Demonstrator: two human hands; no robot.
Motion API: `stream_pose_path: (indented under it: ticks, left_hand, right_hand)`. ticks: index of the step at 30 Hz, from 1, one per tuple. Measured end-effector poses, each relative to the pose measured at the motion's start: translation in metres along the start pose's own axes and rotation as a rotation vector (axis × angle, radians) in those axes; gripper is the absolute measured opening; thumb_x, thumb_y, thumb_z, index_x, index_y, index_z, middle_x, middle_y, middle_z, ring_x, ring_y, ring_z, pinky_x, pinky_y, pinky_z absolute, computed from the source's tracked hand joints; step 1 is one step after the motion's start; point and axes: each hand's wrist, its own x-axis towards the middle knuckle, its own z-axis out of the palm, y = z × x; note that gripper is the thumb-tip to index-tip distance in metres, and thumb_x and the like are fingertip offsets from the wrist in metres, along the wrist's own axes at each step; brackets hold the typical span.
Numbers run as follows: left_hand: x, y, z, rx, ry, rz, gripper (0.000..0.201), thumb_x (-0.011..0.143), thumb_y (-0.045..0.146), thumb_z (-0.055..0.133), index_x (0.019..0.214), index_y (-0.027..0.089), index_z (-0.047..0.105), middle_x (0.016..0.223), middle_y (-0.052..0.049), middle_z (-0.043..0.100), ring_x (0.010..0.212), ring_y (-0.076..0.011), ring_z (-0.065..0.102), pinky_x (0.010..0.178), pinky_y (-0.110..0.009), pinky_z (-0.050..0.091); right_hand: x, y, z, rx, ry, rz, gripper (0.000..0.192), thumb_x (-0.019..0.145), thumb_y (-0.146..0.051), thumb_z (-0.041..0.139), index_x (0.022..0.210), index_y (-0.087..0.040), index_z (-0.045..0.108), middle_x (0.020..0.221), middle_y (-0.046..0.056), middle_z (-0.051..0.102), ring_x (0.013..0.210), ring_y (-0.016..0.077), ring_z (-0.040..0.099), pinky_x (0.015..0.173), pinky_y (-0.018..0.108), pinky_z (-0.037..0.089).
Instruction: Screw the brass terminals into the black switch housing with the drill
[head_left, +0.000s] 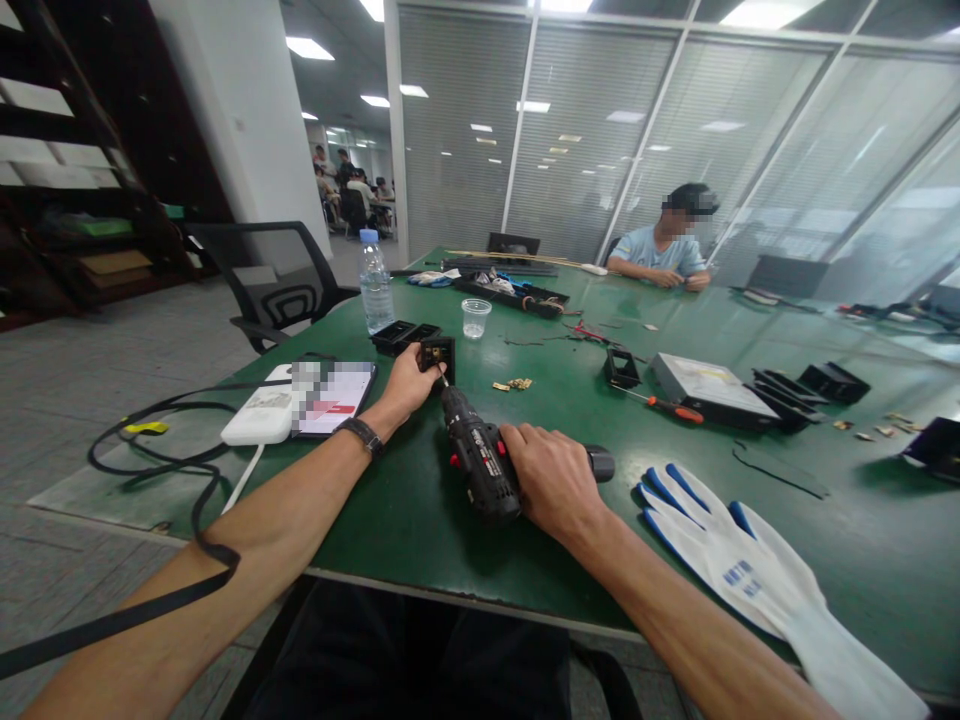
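My right hand is wrapped round the grip of a black cordless drill, whose bit points away from me and to the left. My left hand grips a small black plastic box with brass-coloured pieces inside. The drill bit reaches up to this box beside my thumb; whether it touches a screw is too small to tell. Behind the left hand lie more black boxes. A small pile of brass-coloured parts rests on the green table beyond the drill.
Left are a phone, a white power bank and a black strap. A water bottle and plastic cup stand beyond. Right lie a screwdriver, a metal case and a glove. A co-worker sits across.
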Motion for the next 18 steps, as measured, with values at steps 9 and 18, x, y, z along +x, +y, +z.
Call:
stream_pose_path:
  ticks: [9,18]
  left_hand:
    - [-0.0006,0.0026,-0.002,0.036,-0.005,0.045,0.032,0.073,0.018,0.069,0.103,0.016,0.061,0.106,-0.008,0.071,0.098,-0.0212,0.066,0.093,-0.037,0.051]
    - [0.0016,-0.0021,-0.0032,0.023,-0.001,0.031,0.038,0.07,0.02,0.072,0.106,0.016,0.061,0.107,-0.008,0.071,0.099,-0.0222,0.067,0.091,-0.037,0.051]
  right_hand:
    - [-0.0005,0.0005,0.0007,0.004,0.014,-0.007,0.033,0.079,-0.018,0.059,0.111,-0.021,0.053,0.101,0.007,0.067,0.088,0.024,0.063,0.071,0.034,0.037]
    - [0.0003,0.0027,0.0008,0.009,0.017,-0.013,0.036,0.077,-0.018,0.06,0.112,-0.022,0.053,0.101,0.006,0.067,0.089,0.0236,0.062,0.073,0.035,0.037]
